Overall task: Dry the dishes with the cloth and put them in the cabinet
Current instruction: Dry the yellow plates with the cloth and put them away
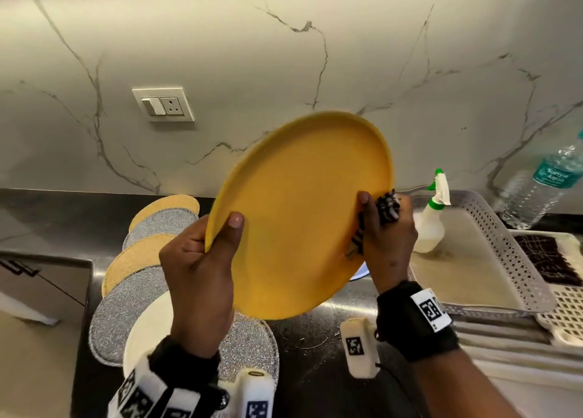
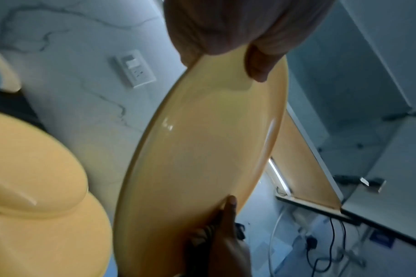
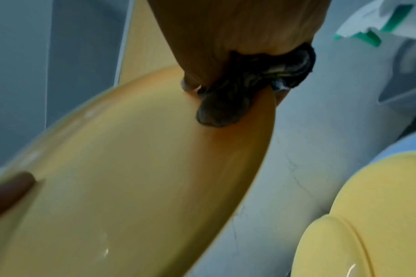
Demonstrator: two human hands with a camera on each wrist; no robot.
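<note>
A round yellow plate is held tilted in the air above the black counter. My left hand grips its lower left rim, thumb on the face and fingers behind. My right hand holds a bunched black-and-white cloth and presses it over the plate's right rim. In the left wrist view the plate runs edge-on under my left hand. In the right wrist view the cloth wraps the rim of the plate under my right hand.
Several round silver and gold mats and a white plate lie on the counter below left. A spray bottle stands in a perforated tray at the right, with a water bottle behind. A wall socket sits on the marble backsplash.
</note>
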